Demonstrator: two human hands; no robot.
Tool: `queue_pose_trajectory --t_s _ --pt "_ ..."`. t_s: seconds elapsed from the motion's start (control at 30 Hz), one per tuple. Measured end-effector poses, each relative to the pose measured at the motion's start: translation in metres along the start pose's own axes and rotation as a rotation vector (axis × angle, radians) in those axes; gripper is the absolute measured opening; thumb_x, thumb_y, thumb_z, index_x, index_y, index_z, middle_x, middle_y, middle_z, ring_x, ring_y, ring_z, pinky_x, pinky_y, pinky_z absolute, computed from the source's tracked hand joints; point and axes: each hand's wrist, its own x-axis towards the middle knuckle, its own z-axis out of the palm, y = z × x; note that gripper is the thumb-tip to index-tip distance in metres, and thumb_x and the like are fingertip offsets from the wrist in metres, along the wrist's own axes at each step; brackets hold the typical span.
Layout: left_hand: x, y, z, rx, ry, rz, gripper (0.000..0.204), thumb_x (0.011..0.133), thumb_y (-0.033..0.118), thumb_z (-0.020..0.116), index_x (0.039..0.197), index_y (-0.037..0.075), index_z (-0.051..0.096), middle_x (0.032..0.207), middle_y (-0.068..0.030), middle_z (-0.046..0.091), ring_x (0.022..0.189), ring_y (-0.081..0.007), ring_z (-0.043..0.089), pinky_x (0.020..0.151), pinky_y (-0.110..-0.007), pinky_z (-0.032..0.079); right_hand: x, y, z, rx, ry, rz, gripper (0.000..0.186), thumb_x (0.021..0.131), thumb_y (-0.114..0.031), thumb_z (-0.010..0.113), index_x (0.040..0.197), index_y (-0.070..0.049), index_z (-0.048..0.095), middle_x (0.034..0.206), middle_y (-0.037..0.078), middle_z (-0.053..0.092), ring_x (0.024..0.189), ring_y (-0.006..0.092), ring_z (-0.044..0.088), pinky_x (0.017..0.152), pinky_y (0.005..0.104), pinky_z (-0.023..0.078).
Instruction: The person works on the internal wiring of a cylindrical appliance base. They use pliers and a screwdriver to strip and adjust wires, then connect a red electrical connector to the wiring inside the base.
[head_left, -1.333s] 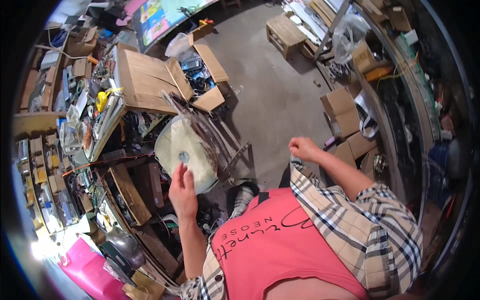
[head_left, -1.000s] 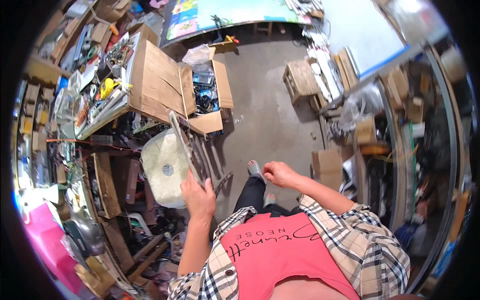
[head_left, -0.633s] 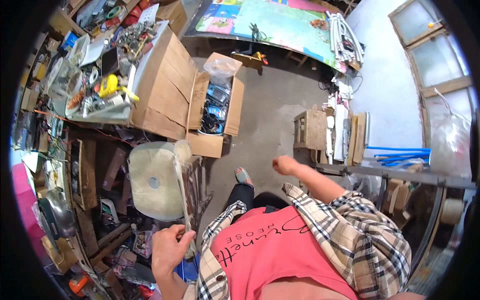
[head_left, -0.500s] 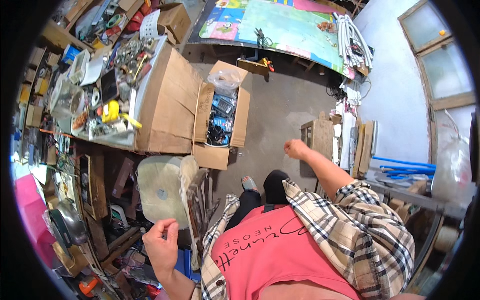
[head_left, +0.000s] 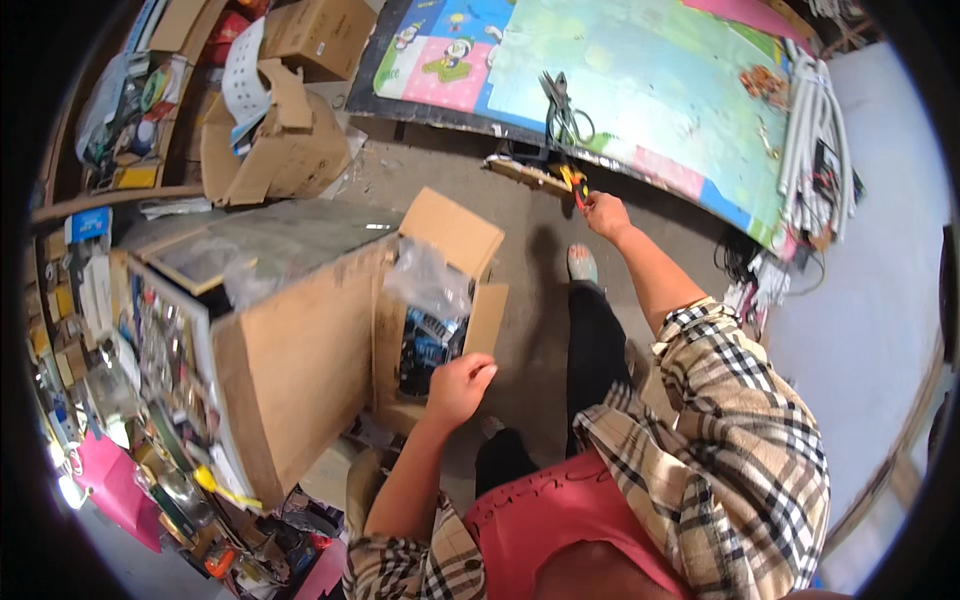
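Observation:
My left hand (head_left: 458, 390) is closed with nothing visible in it, just in front of the open cardboard box (head_left: 486, 320), which holds blue-and-black items (head_left: 425, 345) and clear plastic (head_left: 430, 275). My right hand (head_left: 606, 216) is farther forward, fingers curled beside a red-and-yellow tool (head_left: 575, 186) near the worktable's front edge; I cannot make out whether it grips it. On the worktable (head_left: 640, 100), covered in patterned mats, lie dark shears (head_left: 560, 110) and white tubing (head_left: 810, 120).
At left, a cardboard-sided bench (head_left: 290, 380) piled with small parts stands beside cluttered shelves (head_left: 65, 300). Crumpled cartons (head_left: 270, 160) sit at the back left. A pale wall (head_left: 870, 270) runs along the right. My feet are on the concrete floor (head_left: 530, 230) between box and table.
I have moved forward past the chair, so the box and worktable appear nearer. My right hand has reached out toward the table's edge; my left hand has come up beside the box.

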Motion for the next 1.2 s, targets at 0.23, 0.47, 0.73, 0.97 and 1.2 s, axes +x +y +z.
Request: queue_pose_trajectory --t_s 0.23,0.47,0.73,0.97,1.2 --pt "0.32 0.007 0.057 0.055 0.022 0.023 0.029 0.094 0.024 0.062 0.115 0.005 0.069 0.107 -0.0175 0.073 0.102 -0.033 0.069 0.088 -0.043 0.053 0.156 -0.047 -0.012 -0.104 0.155 0.038 0.044 0.086 -0.024 0.075 0.116 0.002 0.057 0.123 0.025 0.054 0.105 0.0445 0.063 0.089 0.0486 0.054" --pt "0.494 0.042 0.1 0.028 0.237 -0.212 0.034 0.094 0.024 0.063 0.123 0.006 0.065 0.11 -0.0163 0.073 0.106 -0.0344 0.069 0.091 -0.044 0.053 0.197 -0.012 -0.023 0.081 0.022 -0.085 0.031 0.079 -0.021 0.082 0.092 0.0 0.063 0.086 0.019 0.068 0.087 0.0355 0.068 0.079 0.0428 0.053" --pt "0.535 0.065 0.121 0.298 0.166 -0.207 0.036 0.091 0.025 0.063 0.112 -0.003 0.053 0.101 -0.0287 0.07 0.099 -0.0458 0.068 0.091 -0.051 0.053 0.174 0.067 -0.086 -0.142 0.362 -0.048 0.032 0.083 -0.019 0.079 0.103 0.001 0.064 0.104 0.019 0.067 0.087 0.0335 0.068 0.08 0.0409 0.053" --pt "0.482 0.099 0.112 -0.091 0.162 -0.156 0.041 0.094 0.029 0.054 0.111 -0.008 0.058 0.104 -0.0333 0.067 0.104 -0.045 0.066 0.089 -0.054 0.052 0.149 0.001 -0.085 0.285 0.172 -0.018 0.055 0.1 -0.045 0.059 0.125 0.004 0.063 0.1 0.018 0.068 0.096 0.0283 0.068 0.082 0.0383 0.054" --pt "0.244 0.089 0.07 -0.205 0.446 -0.167 0.034 0.101 0.028 0.048 0.118 0.0 0.049 0.091 -0.0304 0.067 0.079 -0.0504 0.066 0.071 -0.06 0.052 -0.015 -0.129 -0.059 1.069 -0.768 0.162 0.033 0.099 -0.035 0.065 0.118 -0.009 0.066 0.108 0.002 0.068 0.102 0.015 0.065 0.092 0.0314 0.052"
